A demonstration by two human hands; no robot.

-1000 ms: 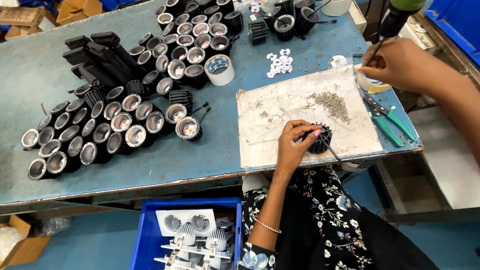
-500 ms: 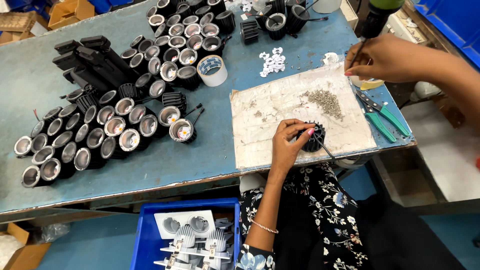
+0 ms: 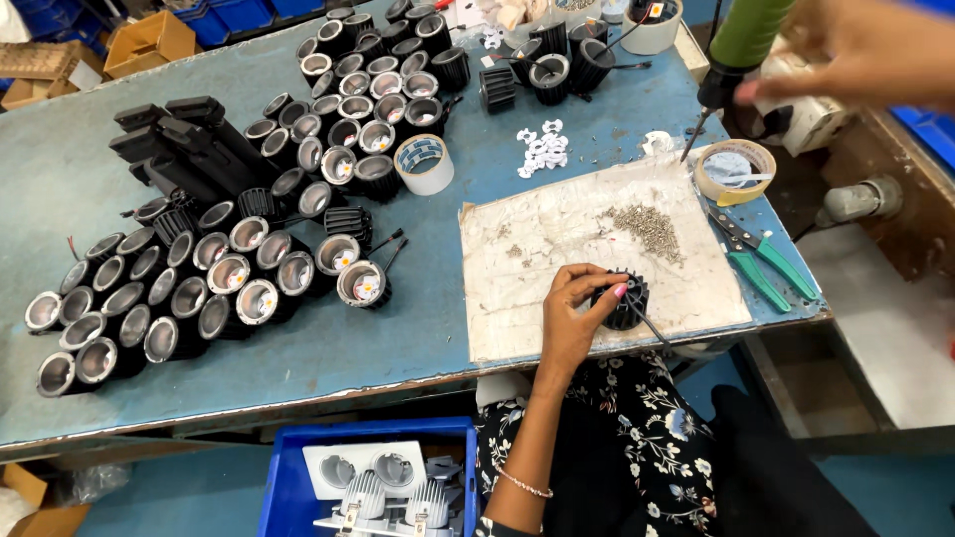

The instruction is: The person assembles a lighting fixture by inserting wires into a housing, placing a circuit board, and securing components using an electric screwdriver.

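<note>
Left hand [image 3: 575, 316] rests low with fingers pinched together, while right hand [image 3: 865, 50] is raised, curled closed.

Screws [image 3: 647, 229] lie on the board [image 3: 537, 298], pliers [image 3: 761, 264] right, lamp housings [image 3: 199, 288] left.

The right hand [image 3: 875, 50] at about one o'clock is motion-blurred and cut off by the top edge, same for the green screwdriver [image 3: 741, 45] it grips. The left hand [image 3: 577, 318] covers half the black finned housing [image 3: 629, 298]. The screws [image 3: 647, 227] are too tiny to make out.
</note>
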